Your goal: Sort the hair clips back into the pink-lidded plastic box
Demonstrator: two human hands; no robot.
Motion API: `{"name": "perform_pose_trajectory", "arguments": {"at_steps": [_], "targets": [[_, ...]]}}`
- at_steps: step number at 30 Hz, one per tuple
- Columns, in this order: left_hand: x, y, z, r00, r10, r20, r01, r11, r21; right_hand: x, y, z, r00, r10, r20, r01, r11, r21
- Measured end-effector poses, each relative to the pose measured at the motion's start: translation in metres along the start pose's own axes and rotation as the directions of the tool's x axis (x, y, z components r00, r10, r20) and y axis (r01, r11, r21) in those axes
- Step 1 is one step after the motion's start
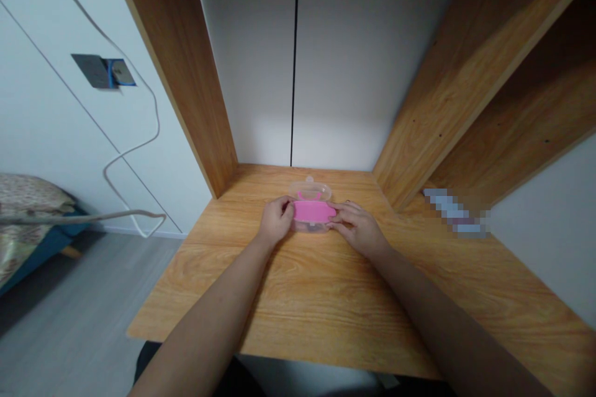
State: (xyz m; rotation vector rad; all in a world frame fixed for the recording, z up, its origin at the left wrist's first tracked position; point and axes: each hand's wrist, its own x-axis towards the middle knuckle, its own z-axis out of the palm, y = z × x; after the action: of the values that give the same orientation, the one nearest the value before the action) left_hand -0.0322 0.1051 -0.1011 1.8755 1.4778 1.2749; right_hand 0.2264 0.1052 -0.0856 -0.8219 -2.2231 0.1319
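Observation:
A clear plastic case (pixel 311 227) lies on the wooden desk, its see-through lid (pixel 321 190) swung open on the far side. Across the near half of the case is a flat, glossy pink plastic panel (pixel 313 211) with rounded ends. My left hand (pixel 275 219) is closed at the panel's left end, its thumb and curled fingers against the edge. At the right end, my right hand (pixel 356 224) pinches the panel between thumb and fingers. Whether the panel rests in the case or is held just above it, I cannot tell.
Upright wooden boards (pixel 186 74) flank the desk (pixel 298 304), with a pale wall panel (pixel 344 80) behind. A blurred-out flat item (pixel 454 214) lies at the right. To the left, a white cable (pixel 156 118) hangs past a wall socket (pixel 105 71).

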Motion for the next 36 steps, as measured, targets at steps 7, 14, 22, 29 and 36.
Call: {"name": "perform_pose_trajectory", "arguments": {"at_steps": [7,14,22,29,36], "targets": [[-0.001,0.003,0.0,1.0,0.007,-0.028,-0.007,1.0,0.0,-0.002,-0.003,-0.004,0.995,0.091,0.044,-0.091,0.996,-0.021],[0.001,-0.001,-0.002,0.983,-0.086,-0.163,0.086,0.996,-0.005,-0.007,0.016,0.002,0.968,0.243,0.066,-0.223,0.95,-0.219],[0.002,-0.001,-0.006,0.961,-0.138,-0.24,0.142,0.99,-0.001,-0.003,0.011,0.015,0.934,0.241,0.262,-0.153,0.936,-0.316],[0.003,-0.005,-0.005,0.962,-0.147,-0.232,0.153,0.988,0.005,-0.002,0.01,0.007,0.934,0.224,0.279,-0.144,0.949,-0.279],[0.003,-0.007,-0.004,0.962,-0.142,-0.233,0.145,0.989,-0.004,-0.009,0.026,-0.008,0.963,0.233,0.134,-0.193,0.947,-0.258]]}}
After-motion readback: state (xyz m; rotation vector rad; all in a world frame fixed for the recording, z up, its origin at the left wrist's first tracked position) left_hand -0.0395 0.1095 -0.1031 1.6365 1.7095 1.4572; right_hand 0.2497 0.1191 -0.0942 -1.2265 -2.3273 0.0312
